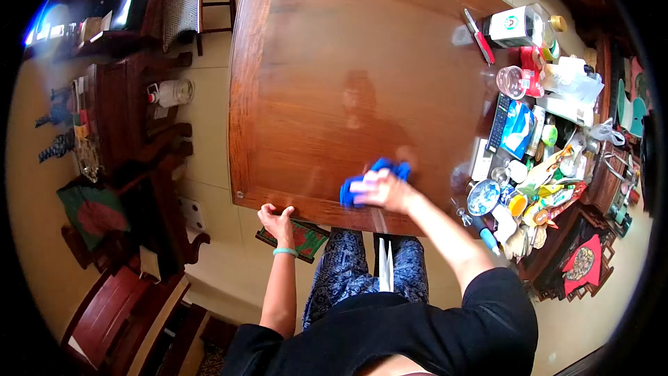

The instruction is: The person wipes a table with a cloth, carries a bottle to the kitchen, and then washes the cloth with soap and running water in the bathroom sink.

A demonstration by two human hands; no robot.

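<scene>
Clock positions are taken from the right hand, twelve being the top of the view. The blue cloth lies on the worktop directly beneath that hand, near the front edge, showing at twelve to one o'clock and at nine. The right hand is laid over it, palm down and in contact; motion blur prevents telling how tightly the fingers grip. The left hand is between eight and nine o'clock, at the worktop's front edge, thumb parted from the fingers.

Surrounding items: red-handled knife and white-labelled bottle at one o'clock; black remote control at two; blue-and-white bowl and orange-lidded jar at three, the bowl nearer. These crowd the worktop's right side and obstruct the cloth's path there.
</scene>
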